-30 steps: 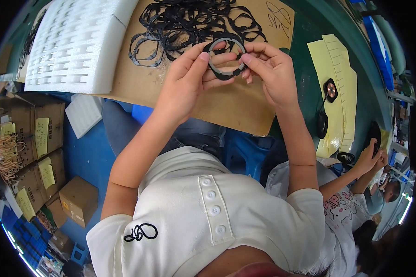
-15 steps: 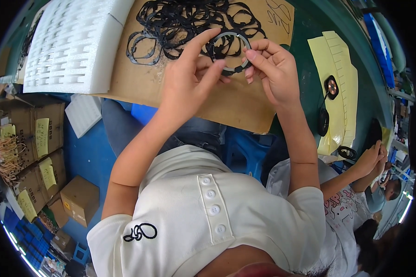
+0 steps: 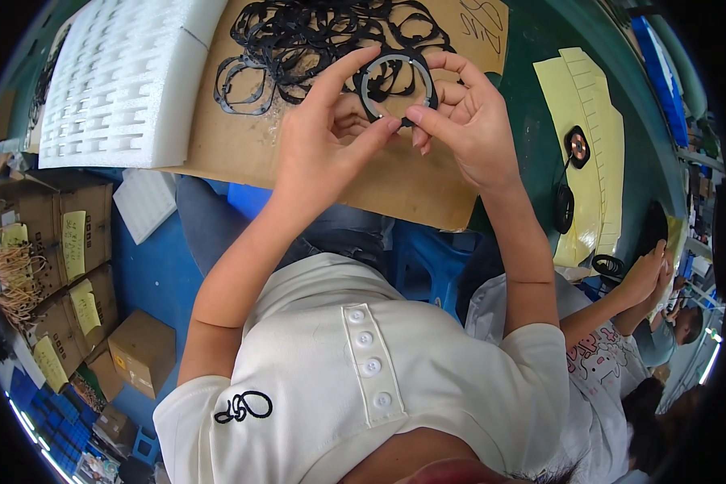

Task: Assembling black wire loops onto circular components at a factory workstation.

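Between my two hands, just above the cardboard, I hold a round black ring frame (image 3: 365,86) with a grey inner band. My left hand (image 3: 319,133) grips its left side, index finger at the upper rim and thumb at the bottom. On the other side, my right hand (image 3: 480,133) has its thumb on the lower right rim, with the fingers curled behind. The ring is tilted up facing me, and black pieces show through its middle. Beyond it lies a tangled heap of similar black frames (image 3: 298,40); one frame (image 3: 246,108) lies at the heap's left edge.
A cardboard sheet (image 3: 411,194) covers the bench under the heap. White slotted foam (image 3: 169,105) stands at left. To the right, a copper coil (image 3: 577,148) with black cable lies on yellow sheeting (image 3: 609,177), near another person's hands (image 3: 649,270). Boxes (image 3: 141,351) stand lower left.
My right thumb has moved down and left along the ring to its lower rim, and my right index finger has reached up toward its upper right. The ring has turned to face me more.
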### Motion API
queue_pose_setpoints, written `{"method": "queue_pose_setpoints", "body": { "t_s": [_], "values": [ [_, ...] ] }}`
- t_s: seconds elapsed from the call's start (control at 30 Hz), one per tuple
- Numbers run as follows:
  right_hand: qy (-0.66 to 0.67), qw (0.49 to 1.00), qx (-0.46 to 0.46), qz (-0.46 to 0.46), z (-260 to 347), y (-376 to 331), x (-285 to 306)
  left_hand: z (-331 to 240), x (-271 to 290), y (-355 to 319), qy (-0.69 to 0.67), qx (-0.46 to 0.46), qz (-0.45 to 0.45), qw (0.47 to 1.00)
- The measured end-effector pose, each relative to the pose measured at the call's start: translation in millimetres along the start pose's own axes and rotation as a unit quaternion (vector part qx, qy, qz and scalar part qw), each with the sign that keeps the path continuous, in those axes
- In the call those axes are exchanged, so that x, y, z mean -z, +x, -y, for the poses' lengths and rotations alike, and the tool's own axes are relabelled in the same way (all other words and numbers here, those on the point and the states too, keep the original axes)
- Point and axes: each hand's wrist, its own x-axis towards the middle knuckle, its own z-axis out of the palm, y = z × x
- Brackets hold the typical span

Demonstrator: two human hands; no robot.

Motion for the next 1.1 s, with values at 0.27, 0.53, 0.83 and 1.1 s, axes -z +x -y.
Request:
{"method": "queue_pose_setpoints", "body": {
  "t_s": [0.27, 0.53, 0.83, 1.1],
  "values": [
    [0.008, 0.999, 0.018, -0.042, -6, -1, -4, 6, -12, 7, -0.032, 0.007, -0.027, 0.999],
    [-0.037, 0.996, 0.031, -0.071, -4, 3, 15, -3, -14, 18, -0.059, 0.029, 0.009, 0.998],
    [0.011, 0.985, -0.016, -0.174, 9, -48, 93, -1, -67, 76, -0.061, 0.034, 0.28, 0.957],
    [0.064, 0.904, 0.029, -0.423, 11, -111, 176, 15, -195, 136, -0.092, 0.048, 0.512, 0.853]
  ]
}}
